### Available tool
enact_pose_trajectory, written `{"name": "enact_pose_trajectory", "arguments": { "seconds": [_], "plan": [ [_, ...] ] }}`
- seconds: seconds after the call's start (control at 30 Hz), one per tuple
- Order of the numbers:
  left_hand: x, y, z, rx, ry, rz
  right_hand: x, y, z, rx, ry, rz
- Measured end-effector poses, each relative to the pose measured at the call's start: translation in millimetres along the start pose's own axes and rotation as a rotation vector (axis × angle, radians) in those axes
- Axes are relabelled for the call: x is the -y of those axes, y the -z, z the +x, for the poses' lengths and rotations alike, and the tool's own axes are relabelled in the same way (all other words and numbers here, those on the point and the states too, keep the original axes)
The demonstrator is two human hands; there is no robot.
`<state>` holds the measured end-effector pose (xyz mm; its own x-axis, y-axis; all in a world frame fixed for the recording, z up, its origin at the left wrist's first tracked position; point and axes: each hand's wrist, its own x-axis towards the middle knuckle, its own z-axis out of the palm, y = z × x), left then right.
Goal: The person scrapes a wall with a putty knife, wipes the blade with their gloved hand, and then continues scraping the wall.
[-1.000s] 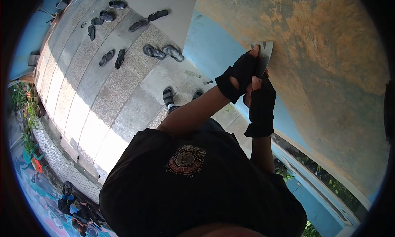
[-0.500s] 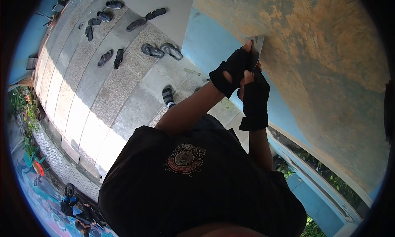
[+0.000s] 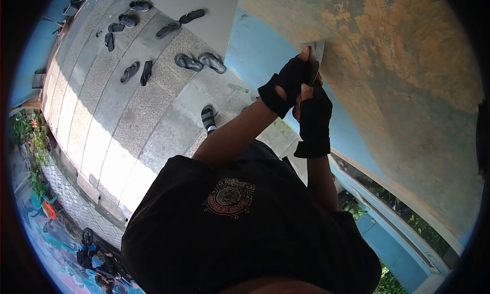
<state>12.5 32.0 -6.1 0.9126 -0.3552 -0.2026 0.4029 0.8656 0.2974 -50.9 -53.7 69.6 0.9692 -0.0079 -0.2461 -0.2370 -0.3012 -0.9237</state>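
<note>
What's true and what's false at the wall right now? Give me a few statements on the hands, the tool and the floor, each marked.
1. The left hand and the right hand both wear black fingerless gloves. True.
2. The left hand hangs free at the person's side. False: it is up on the scraper, close above the right hand.
3. The scraper blade lies against the wall. True.
4. The tiled floor has no footwear on it. False: several sandals lie scattered there.
5. The wall shows orange-brown patches beside blue paint. True.
</note>
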Motion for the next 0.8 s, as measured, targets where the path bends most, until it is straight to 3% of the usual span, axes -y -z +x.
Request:
{"name": "enact_pose_trajectory", "arguments": {
  "seconds": [0.17,0.2,0.3,0.37,0.4,0.53,0.6,0.8],
  "plan": [
    [-3.0,3.2,7.8,-0.036,-0.022,-0.017,-7.3,2.8,12.7,0.057,-0.021,0.032],
    [-12.2,13.3,9.1,0.031,-0.010,-0.008,-6.9,2.4,11.8,0.050,-0.027,0.032],
    [-1.7,8.5,4.7,-0.017,0.040,-0.013,3.1,-5.6,12.8,0.072,0.066,-0.047],
    [-1.8,5.6,9.2,-0.098,-0.024,0.040,1.1,2.4,11.5,0.055,-0.081,0.117],
    [-3.4,5.4,8.4,-0.083,-0.032,0.048,-0.9,6.3,18.0,0.135,-0.055,-0.002],
    [8.5,8.8,5.9,-0.065,-0.015,0.035,-5.6,0.0,7.3,0.070,-0.007,0.074],
    [-0.4,7.2,10.5,-0.032,-0.015,0.072,-1.6,6.0,4.6,0.054,-0.084,0.190],
    [4.2,1.4,3.3,-0.088,-0.026,0.079,-4.4,-0.4,8.3,0.040,-0.035,0.037]
  ]
}}
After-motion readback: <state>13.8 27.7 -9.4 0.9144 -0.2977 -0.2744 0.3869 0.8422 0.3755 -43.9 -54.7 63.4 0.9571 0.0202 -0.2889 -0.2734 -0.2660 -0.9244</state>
